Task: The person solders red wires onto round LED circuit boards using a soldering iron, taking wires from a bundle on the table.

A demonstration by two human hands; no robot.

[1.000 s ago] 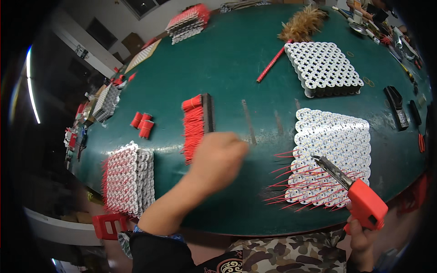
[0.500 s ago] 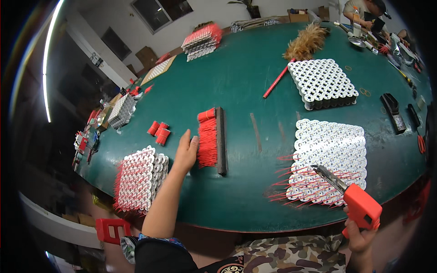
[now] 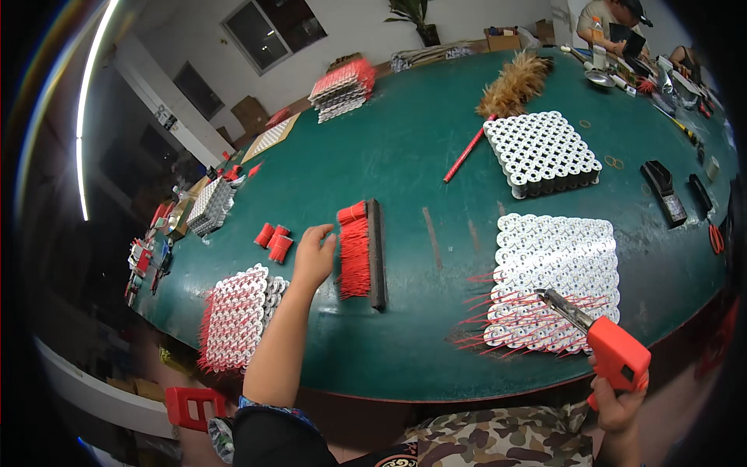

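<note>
Overhead, left hand lies open, fingertips touching the red wire bundle mid-table, gripping nothing. Wires look light, limp, prone to scatter; best pinched across the middle. Right hand is closed round the red spot-welder handle beside the white cell pack. Green tabletop, cluttered workshop.

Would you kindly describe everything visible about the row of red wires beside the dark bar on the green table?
The row of red wires is a neat bundle of thin, short, insulated-looking strands lying flat and side by side on the green table. Their right ends meet a long dark bar that runs along the row. The left hand reaches to its left edge, fingertips at or just short of the strands; contact is unclear.
</note>
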